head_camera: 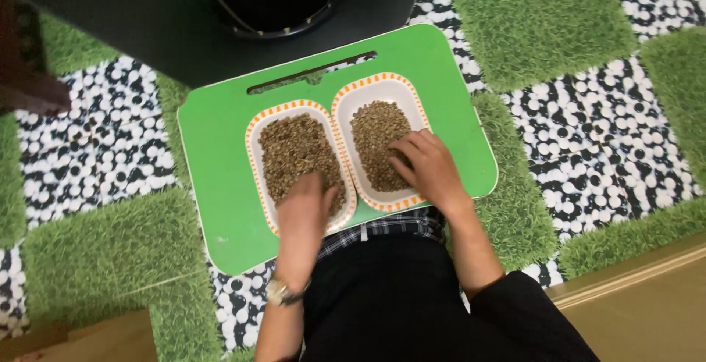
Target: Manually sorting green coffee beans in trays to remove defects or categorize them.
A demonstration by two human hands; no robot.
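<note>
Left hand: the left hand point(305, 211) lay palm down on the near end of the left dish point(256, 157), fingers loosely bent into the beans; whether it pinched any could not be told.
Right hand: the right hand point(426, 167) rested on the right dish point(412, 97), fingers spread and curled over the beans point(373, 130), grip not visible.
Beans: small brownish-green beans filled both oval white dishes, which sat touching side by side.
Progress: judged as mid-sorting; both heaps looked full, nothing was set aside, most picking remained.
Support: a green lap tray point(220, 185) lay under both hands.
Surroundings: a black stand point(176, 31) stood beyond the fingertips; a grass-and-pebble mat point(588, 134) spread right of the right hand.
Obstruction: none seen.
</note>
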